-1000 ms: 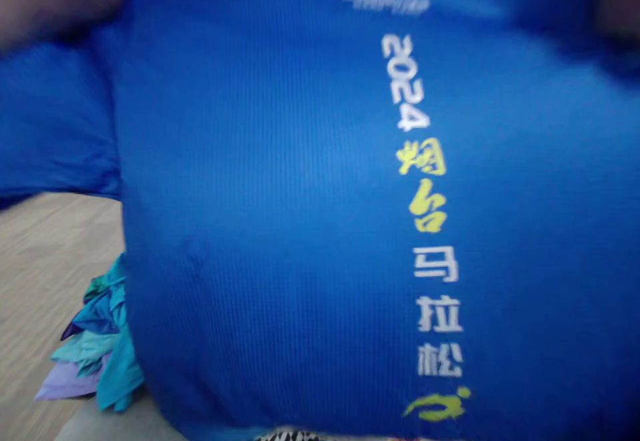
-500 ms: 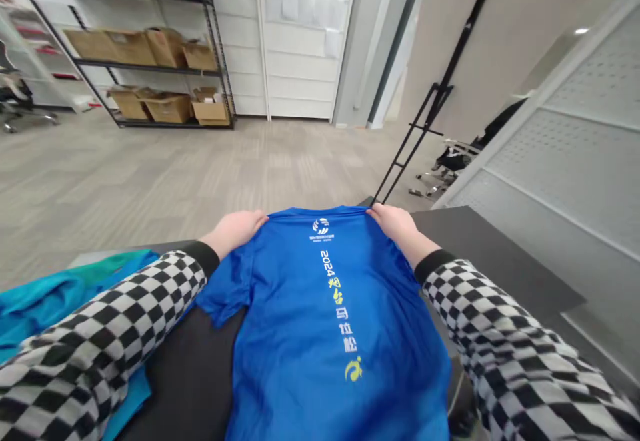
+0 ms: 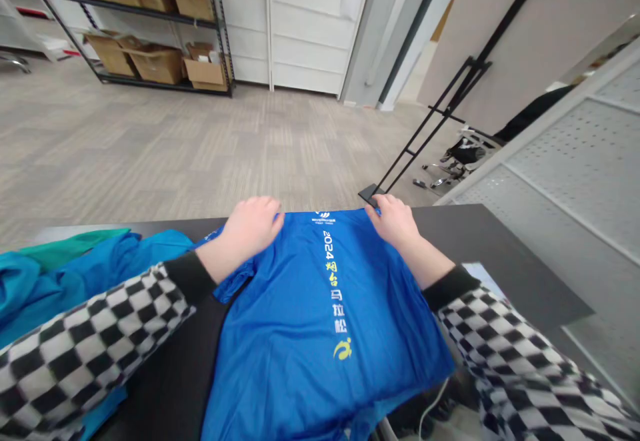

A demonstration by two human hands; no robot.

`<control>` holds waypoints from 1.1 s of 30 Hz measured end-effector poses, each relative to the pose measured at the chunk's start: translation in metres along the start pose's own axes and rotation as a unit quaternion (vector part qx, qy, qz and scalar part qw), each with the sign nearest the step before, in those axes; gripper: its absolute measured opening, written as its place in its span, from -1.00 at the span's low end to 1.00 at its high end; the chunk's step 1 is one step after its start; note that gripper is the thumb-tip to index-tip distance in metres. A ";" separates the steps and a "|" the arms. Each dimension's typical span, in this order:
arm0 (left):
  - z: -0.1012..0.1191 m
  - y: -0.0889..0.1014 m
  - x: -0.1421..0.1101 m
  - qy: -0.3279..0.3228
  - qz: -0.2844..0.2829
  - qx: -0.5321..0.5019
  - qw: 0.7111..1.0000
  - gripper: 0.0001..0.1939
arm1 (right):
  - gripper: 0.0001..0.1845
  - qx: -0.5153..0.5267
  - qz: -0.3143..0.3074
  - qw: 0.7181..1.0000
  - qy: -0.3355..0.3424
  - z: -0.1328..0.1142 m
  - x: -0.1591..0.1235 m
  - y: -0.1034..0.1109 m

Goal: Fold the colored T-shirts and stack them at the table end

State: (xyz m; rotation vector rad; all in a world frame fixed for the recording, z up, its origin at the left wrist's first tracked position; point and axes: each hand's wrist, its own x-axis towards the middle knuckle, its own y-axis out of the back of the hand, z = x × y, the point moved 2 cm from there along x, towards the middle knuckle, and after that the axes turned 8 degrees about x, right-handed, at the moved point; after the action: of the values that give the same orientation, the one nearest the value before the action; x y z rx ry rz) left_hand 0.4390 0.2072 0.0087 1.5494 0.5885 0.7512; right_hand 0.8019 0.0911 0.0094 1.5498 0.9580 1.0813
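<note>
A blue T-shirt (image 3: 295, 307) with white and yellow lettering down its middle is spread over the dark table, its collar end at the far edge and its lower hem near me. My left hand (image 3: 254, 224) is at the shoulder on the left, fingers curled over the cloth and thumb on the near side. My right hand (image 3: 394, 221) is closed on the opposite shoulder in the same way. The fingertips of both are partly hidden past the table edge. One short sleeve bunches beneath my left forearm.
Teal and green clothes (image 3: 90, 261) are heaped on the table's left. A black stand (image 3: 430, 127) rises behind the table, with a perforated grey panel (image 3: 560, 154) to the right. Beyond the carpeted floor, a shelf rack holds cardboard boxes (image 3: 155, 64). A white cable hangs near the hem.
The T-shirt, held up close before the camera, has come down onto the table. Since then my hands have lowered its collar end over the far edge, and the camera has tilted down.
</note>
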 end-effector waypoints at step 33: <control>-0.005 -0.051 -0.166 0.090 -0.027 -0.014 0.995 -0.11 | -0.32 -0.004 -0.147 0.963 -0.226 0.131 -0.127 0.008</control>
State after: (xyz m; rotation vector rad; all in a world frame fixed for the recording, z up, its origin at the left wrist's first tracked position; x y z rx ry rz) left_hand 0.3289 0.0928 -0.0628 1.4424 0.7476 0.8605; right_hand 0.8899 -0.0651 -0.0220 1.5016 0.8271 0.4908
